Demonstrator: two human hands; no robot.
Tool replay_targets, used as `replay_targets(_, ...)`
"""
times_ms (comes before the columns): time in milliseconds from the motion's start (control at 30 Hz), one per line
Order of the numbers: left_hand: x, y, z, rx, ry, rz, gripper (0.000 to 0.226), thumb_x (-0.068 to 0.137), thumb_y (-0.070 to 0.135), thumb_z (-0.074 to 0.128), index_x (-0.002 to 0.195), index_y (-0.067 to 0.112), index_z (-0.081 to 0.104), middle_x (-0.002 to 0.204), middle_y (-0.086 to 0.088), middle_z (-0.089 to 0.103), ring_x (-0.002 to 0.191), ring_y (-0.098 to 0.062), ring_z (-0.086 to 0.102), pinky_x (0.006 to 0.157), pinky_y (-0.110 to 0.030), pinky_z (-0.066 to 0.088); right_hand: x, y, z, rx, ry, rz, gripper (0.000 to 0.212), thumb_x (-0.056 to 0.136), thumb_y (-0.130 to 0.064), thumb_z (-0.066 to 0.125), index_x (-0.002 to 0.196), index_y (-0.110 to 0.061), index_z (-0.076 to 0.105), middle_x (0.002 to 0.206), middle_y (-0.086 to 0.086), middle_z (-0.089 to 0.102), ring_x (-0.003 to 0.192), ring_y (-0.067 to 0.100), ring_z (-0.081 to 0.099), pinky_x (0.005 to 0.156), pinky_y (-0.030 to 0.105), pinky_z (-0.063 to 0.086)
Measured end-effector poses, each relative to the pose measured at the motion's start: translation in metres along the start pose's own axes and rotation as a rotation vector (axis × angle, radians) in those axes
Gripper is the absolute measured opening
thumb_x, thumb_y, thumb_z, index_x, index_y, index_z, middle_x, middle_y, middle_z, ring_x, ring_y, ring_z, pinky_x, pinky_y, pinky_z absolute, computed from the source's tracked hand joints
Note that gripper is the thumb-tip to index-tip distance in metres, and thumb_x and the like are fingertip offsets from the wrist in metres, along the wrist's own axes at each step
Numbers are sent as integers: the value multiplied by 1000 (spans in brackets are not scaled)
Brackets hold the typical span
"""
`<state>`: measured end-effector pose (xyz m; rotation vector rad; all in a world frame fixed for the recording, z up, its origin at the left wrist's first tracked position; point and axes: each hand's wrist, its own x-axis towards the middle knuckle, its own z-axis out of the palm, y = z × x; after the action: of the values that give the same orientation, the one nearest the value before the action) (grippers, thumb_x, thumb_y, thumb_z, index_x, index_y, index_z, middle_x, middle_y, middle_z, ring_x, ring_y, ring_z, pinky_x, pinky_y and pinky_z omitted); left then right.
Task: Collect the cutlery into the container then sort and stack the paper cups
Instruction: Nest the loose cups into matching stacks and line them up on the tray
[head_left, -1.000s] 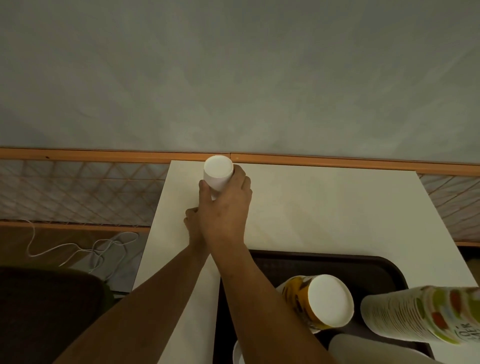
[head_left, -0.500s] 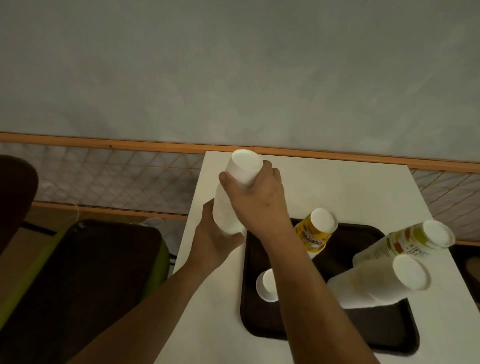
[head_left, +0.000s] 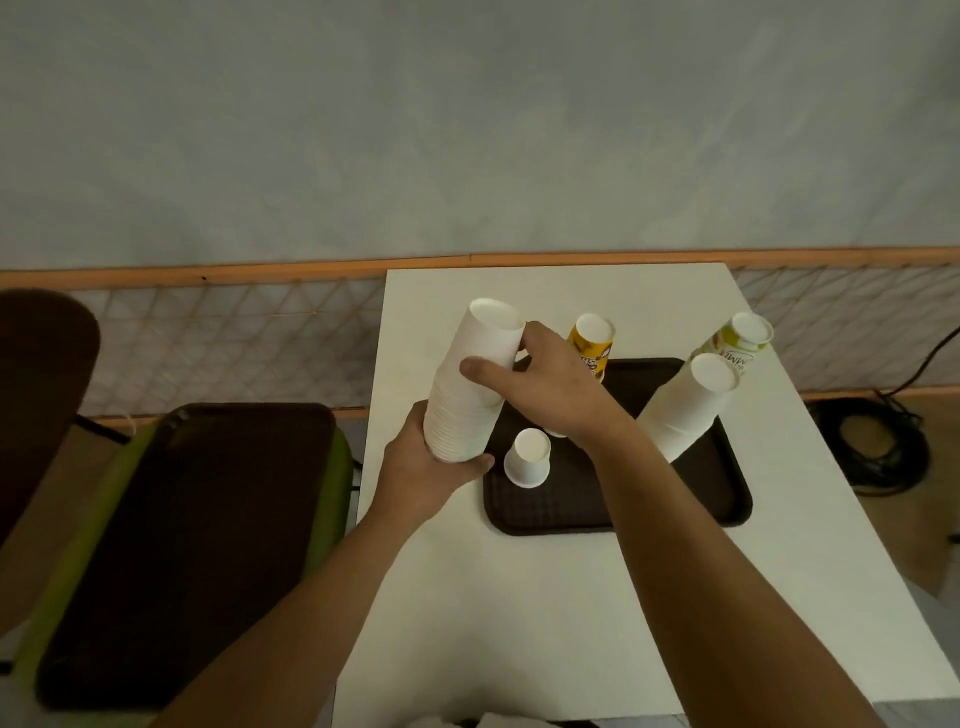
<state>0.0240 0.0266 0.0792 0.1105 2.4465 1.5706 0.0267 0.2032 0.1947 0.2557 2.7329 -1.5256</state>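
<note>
Nearest, over the worktop (head_left: 519, 597), my left hand (head_left: 426, 473) curls round the base of a tall white cup stack (head_left: 475, 384), whose long axis leans toward 1 o'clock. At 3 o'clock of that hand, a loose cup (head_left: 527, 457) stands inverted on the tray (head_left: 623, 512). Farther, my right hand (head_left: 545, 389) grips the stack's top, fingers seemingly wrapped behind; the loose cup sits at its 6 o'clock.

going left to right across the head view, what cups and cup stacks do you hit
held white stack → lone cup → yellow stack → leaning white stack → green-print stack
</note>
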Motion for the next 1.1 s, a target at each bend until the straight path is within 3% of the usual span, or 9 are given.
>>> replay_targets(267, -6, 13, -1, 88, -25, -16, 79, 55, 47, 93, 118, 44, 47, 99, 29, 62, 86, 13, 59, 59, -6, 40, -9, 8, -4, -47, 244, 0, 47, 76, -57, 76, 93, -15, 63, 83, -4, 66, 76, 8, 65, 57, 23, 48)
replay_targets(433, -5, 18, 2, 117, -5, -11, 78, 51, 55, 90, 113, 51, 44, 95, 31, 62, 82, 17, 59, 53, -5, 39, -12, 6, -7, -52, 385, -37, 44, 72, -59, 76, 82, -20, 57, 75, -9, 60, 70, 2, 60, 52, 12, 41)
replay_targets(600, -6, 18, 2, 155, 10, -4, 81, 53, 55, 90, 119, 47, 45, 94, 31, 60, 81, 10, 59, 54, -4, 37, -14, 4, -11, 11, 472, -31, 51, 70, -67, 71, 89, -21, 61, 81, -10, 63, 75, 6, 63, 58, 19, 50)
replay_targets(700, -8, 16, 1, 153, 25, 0, 81, 52, 54, 91, 120, 46, 46, 92, 32, 60, 79, 13, 58, 53, -3, 37, -15, 5, -13, 85, 513, 3, 48, 71, -66, 71, 89, -23, 63, 82, -9, 66, 76, 7, 65, 59, 22, 52)
replay_targets(867, -15, 10, 0, 86, 32, -8, 77, 55, 46, 93, 117, 45, 47, 95, 28, 63, 86, 23, 56, 54, -1, 42, -22, 7, -21, 568, 541, 177, 50, 70, -65, 73, 88, -19, 70, 71, -10, 68, 64, 6, 66, 59, 26, 55)
replay_targets(933, -17, 8, 0, 45, 38, -15, 76, 55, 44, 94, 115, 45, 47, 99, 26, 64, 88, 16, 60, 57, -4, 43, -25, 13, -23, 842, 545, 221, 46, 70, -59, 77, 91, -17, 71, 69, -9, 68, 62, 6, 65, 61, 27, 58)
replay_targets(1000, -18, 5, 1, 0, 48, -21, 76, 56, 43, 95, 115, 44, 48, 103, 25, 65, 91, 8, 62, 65, -9, 45, -28, 25, -24, 1066, 542, 247, 41, 73, -52, 80, 95, -18, 71, 77, -7, 72, 72, 8, 69, 72, 34, 62)
replay_targets(1100, -19, 0, 0, -70, 61, -25, 75, 56, 39, 97, 116, 39, 51, 106, 20, 66, 98, -2, 64, 73, -20, 52, -35, 49, -22, 1253, 547, 259, 35, 81, -45, 81, 103, -22, 67, 88, -6, 75, 86, 11, 72, 75, 32, 59)
